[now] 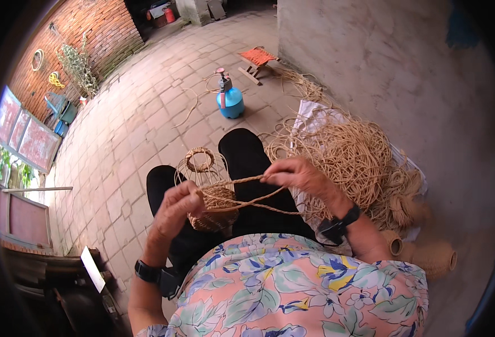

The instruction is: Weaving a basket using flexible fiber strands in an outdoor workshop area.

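Note:
On my lap, between the black-trousered knees, lies a partly woven basket (pixel 212 220); its body is wrapped in tan cord, and bare thin ribs lead to a wrapped ring (pixel 200 159) at its far end. My left hand (pixel 175 209) is closed on a twisted cord (pixel 243 180) at the basket's left side. The cord runs taut to my right hand (pixel 296 173), whose fingertips pinch it. Below, another length of cord loops from the basket toward the pile on the right. My fingers partly cover the basket's weave.
A big tangled heap of tan cord (pixel 348 154) lies on white sheeting to the right, with finished woven vessels (pixel 427 255) nearer me. Ahead stand a blue pump sprayer (pixel 230 103) and an orange-topped folding stool (pixel 257 55). A concrete wall (pixel 382 67) bounds the right side.

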Demonstrator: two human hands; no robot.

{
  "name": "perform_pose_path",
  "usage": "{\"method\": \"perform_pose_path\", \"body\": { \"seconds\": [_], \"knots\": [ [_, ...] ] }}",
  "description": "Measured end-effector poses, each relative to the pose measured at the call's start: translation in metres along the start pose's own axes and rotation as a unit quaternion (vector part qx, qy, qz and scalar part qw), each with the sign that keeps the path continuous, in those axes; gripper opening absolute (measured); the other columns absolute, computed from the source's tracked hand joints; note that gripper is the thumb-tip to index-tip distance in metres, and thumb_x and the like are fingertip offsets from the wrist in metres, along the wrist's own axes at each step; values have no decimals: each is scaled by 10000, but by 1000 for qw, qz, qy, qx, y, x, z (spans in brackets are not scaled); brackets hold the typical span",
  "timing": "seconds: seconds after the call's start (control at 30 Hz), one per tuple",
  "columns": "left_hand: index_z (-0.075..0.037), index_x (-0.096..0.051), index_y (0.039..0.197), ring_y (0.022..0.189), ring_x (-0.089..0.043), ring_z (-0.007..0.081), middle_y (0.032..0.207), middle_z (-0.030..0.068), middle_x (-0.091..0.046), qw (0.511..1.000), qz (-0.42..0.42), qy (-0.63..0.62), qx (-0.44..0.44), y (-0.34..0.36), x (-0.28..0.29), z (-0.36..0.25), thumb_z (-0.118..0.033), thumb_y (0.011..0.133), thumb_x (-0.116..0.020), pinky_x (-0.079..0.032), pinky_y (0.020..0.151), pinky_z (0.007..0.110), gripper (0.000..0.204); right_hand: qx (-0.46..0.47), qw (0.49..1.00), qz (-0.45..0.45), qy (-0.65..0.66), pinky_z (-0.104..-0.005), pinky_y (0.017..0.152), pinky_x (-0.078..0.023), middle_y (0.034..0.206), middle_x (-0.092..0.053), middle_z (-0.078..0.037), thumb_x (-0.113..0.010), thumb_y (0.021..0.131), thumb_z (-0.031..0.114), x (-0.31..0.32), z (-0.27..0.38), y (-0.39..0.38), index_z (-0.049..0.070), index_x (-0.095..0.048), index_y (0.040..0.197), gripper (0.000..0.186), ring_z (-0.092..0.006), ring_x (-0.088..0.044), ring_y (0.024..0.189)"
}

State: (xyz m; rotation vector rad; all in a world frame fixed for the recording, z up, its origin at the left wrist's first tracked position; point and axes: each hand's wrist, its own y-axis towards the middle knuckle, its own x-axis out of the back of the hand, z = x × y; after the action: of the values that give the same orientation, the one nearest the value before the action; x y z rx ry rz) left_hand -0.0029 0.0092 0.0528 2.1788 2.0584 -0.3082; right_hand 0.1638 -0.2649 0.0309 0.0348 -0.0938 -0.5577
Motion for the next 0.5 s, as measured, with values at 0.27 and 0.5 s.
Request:
{"method": "perform_pose_path", "body": {
  "seconds": [0.27,0.5],
  "knots": [
    [-108,-514,891,486,-242,8,591,-94,-281,970,-229,-3,-81,-2,62,-48,-248,1001,-458,-212,435,185,186,-37,980,-184,-70,-169,556,-368,724,-603,57,-622,888,149,124,-1,-48,54,-707,969,151,-18,-450,602],
    [-96,-529,942,483,-265,27,580,-80,-319,974,-186,-59,-114,-13,67,-54,-265,1007,-446,-241,445,202,199,62,928,-144,-338,-343,943,-436,1212,-549,-136,-739,761,271,65,-60,16,68,-529,1274,590,-268,-550,1083]
  ]
}}
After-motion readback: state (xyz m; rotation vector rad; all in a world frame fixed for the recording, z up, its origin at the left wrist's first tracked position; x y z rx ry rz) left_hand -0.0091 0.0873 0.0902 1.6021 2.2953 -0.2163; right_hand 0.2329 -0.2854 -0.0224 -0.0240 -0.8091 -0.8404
